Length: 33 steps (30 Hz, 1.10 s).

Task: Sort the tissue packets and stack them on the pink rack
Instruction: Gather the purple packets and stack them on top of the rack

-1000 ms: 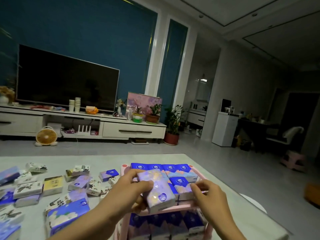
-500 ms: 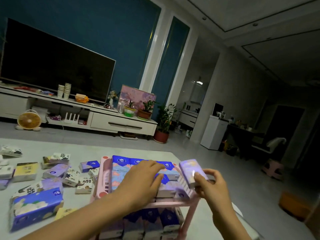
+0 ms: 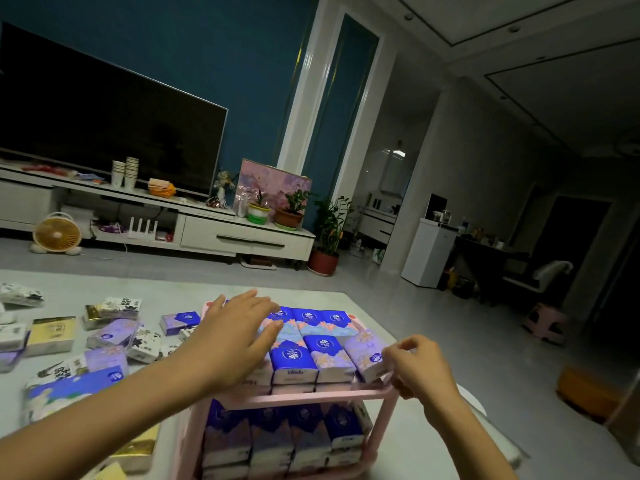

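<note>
Tissue packets (image 3: 327, 355) fill the 2 tiers of the pink rack (image 3: 304, 398) on the table (image 3: 166, 289).
Left hand (image 3: 239, 337) lies flat, fingers straight, on the top rows toward 9 o'clock. Right hand (image 3: 419, 365) pinches a lilac packet (image 3: 365, 353) at the front row's 3 o'clock end, tilted against the rack corner. Unsorted packets (image 3: 110, 336) and a big blue pack (image 3: 72, 389) crowd the table at 9 o'clock of the rack. 1 blue packet (image 3: 293, 362) bears a blurred word like "Vinda".
</note>
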{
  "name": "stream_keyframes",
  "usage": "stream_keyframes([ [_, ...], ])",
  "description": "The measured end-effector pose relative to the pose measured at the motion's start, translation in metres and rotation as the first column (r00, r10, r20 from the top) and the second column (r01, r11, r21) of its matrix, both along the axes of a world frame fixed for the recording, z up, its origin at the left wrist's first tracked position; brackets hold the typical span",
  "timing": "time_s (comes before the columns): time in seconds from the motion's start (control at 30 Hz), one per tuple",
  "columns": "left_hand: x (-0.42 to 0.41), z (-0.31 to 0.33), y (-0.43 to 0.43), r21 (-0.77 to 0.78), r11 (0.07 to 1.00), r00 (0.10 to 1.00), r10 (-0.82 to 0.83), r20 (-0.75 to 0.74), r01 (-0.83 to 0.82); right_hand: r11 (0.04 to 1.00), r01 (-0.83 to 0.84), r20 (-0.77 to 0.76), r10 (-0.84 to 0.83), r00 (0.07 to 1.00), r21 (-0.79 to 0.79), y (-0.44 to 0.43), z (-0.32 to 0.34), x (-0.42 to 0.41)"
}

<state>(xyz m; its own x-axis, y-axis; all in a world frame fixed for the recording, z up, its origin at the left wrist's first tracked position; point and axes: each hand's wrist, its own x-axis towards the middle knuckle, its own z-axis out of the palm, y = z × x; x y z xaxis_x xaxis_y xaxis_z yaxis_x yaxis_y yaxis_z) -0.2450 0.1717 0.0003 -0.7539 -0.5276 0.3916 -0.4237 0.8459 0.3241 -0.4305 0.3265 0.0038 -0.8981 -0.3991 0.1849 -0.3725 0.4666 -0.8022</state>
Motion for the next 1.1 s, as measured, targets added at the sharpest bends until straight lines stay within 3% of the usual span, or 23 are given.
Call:
stream_keyframes([
  [0.1,0.002,-0.011,-0.011,0.066,0.998,0.998,0.016,-0.058,-0.012,0.988,-0.043,-0.048,0.051,0.998,0.150,-0.002,-0.004,0.001],
  [0.2,0.001,-0.018,-0.018,0.195,0.981,0.979,0.037,-0.202,0.003,0.956,0.005,-0.220,0.063,0.974,0.294,-0.005,-0.007,0.002],
  [0.27,0.000,-0.020,-0.022,0.262,0.965,0.953,0.081,-0.292,-0.002,0.962,0.076,-0.404,0.039,0.914,0.263,-0.009,-0.005,0.002],
  [0.33,-0.003,-0.020,-0.026,0.331,0.944,0.941,0.122,-0.316,-0.011,0.982,0.020,-0.504,0.078,0.860,0.186,-0.020,0.000,0.002],
  [0.43,-0.012,-0.018,-0.029,0.386,0.922,0.971,0.124,-0.203,-0.037,0.917,-0.251,-0.421,0.369,0.829,0.311,-0.049,0.000,-0.005],
  [0.53,-0.022,-0.020,-0.030,0.283,0.953,0.994,0.113,0.007,-0.111,0.783,-0.372,-0.204,0.523,0.828,0.498,-0.074,-0.006,-0.012],
  [0.63,-0.025,-0.023,-0.026,0.185,0.974,0.986,0.108,0.128,-0.130,0.584,-0.303,-0.187,0.632,0.752,0.753,-0.084,-0.013,-0.018],
  [0.8,-0.034,-0.026,-0.027,0.092,0.989,0.959,0.085,0.269,-0.114,0.469,-0.197,-0.213,0.683,0.698,0.861,-0.087,-0.012,-0.015],
  [1.0,-0.034,-0.027,-0.028,0.081,0.991,0.955,0.078,0.287,-0.105,0.372,-0.104,-0.209,0.707,0.675,0.922,-0.086,-0.008,-0.007],
  [1.07,-0.031,-0.023,-0.026,0.111,0.988,0.980,0.083,0.179,-0.104,0.318,-0.044,-0.188,0.661,0.726,0.947,-0.086,-0.001,-0.005],
  [1.1,-0.028,-0.021,-0.024,0.167,0.982,0.995,0.085,0.044,-0.091,0.345,-0.024,-0.209,0.621,0.755,0.938,-0.087,0.003,-0.002],
])
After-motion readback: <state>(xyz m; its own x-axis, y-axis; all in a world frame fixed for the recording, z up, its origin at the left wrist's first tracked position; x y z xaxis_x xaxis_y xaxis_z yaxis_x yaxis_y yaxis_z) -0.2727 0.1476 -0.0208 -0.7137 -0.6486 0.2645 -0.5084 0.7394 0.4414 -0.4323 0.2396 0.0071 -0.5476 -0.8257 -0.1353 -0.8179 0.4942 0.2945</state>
